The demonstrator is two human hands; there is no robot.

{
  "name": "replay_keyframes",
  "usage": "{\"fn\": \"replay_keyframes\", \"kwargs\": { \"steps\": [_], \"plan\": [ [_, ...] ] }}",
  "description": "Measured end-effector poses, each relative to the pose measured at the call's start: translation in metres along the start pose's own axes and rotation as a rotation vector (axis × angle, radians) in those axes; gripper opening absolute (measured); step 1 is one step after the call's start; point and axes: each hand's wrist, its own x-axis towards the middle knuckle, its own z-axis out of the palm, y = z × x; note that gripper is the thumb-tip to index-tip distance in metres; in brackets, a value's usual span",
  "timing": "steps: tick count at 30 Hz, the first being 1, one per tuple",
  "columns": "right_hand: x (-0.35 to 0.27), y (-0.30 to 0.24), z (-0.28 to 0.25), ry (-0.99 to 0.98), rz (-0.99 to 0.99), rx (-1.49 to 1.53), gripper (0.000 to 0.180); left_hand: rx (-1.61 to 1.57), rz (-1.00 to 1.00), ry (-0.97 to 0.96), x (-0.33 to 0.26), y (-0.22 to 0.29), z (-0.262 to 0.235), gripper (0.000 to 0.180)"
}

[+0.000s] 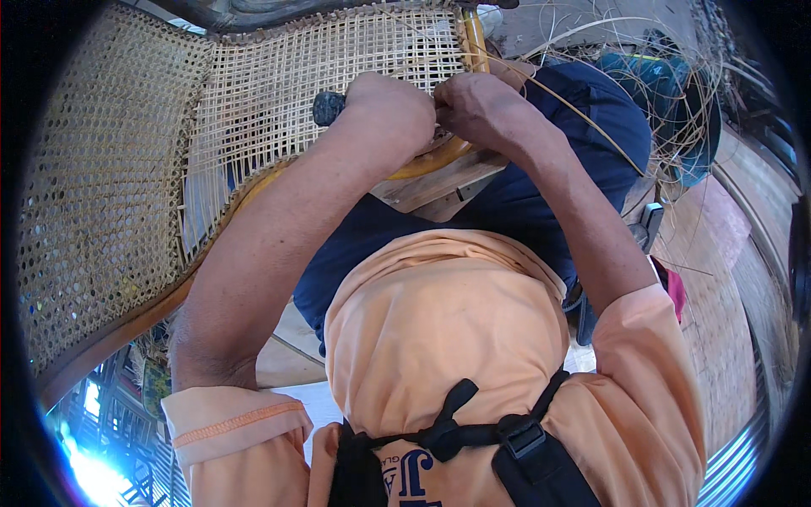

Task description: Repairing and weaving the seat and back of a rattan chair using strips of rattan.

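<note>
A woven cane seat panel (279,93) in a wooden chair frame (422,165) lies in front of me, its open weave running up to the curved frame edge. My left hand (393,110) is closed at the near right corner of the panel. A dark, rough-looking handle end (328,108) sticks out to the left of that fist; the rest of the tool is hidden. Right against it, my right hand (481,106) has its fingers bent and pressed together at the frame edge. What those fingers hold is hidden. A long cane strand (583,114) arcs past my right hand.
The finely woven cane back (101,177) of the chair rises at the left. A tangle of loose cane strands (667,110) lies at the right, over a teal and dark thing. My knees in dark trousers (583,110) are beside the frame. A pink cloth (676,291) shows by my right elbow.
</note>
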Motion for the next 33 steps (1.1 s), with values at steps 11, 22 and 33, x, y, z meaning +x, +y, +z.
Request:
{"fn": "replay_keyframes", "kwargs": {
  "steps": [11, 22, 33],
  "plan": [
    [0.001, -0.011, -0.004, -0.044, 0.02, -0.13, 0.022, -0.242, -0.025, 0.106, 0.005, -0.019, 0.042, 0.023],
    [-0.002, 0.0, -0.002, -0.019, -0.073, 0.018, 0.022, -0.287, -0.008, 0.137, -0.001, -0.02, 0.041, 0.021],
    [0.0, -0.014, 0.006, 0.078, 0.035, -0.224, 0.019, -0.308, -0.005, 0.165, -0.004, -0.019, 0.045, 0.021]
  ]
}}
